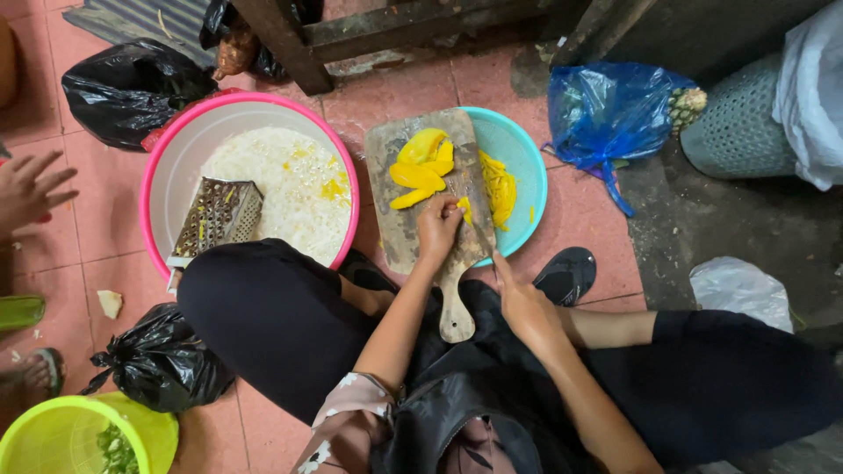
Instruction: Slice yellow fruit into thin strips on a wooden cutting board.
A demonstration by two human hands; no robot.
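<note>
Pink floor tiles, a person cutting yellow fruit on a wooden board

Left hand (436,230) presses closed fingertips on a yellow fruit piece (464,209) on the cutting board (392,184); right hand (524,303), at five o'clock from it, is closed on a knife (479,230) whose blade runs toward eleven o'clock. Sliced fruit (420,171) lies at twelve, teal bowl (527,167) at two, pink basin (189,149) with grater (218,215) at nine
</note>
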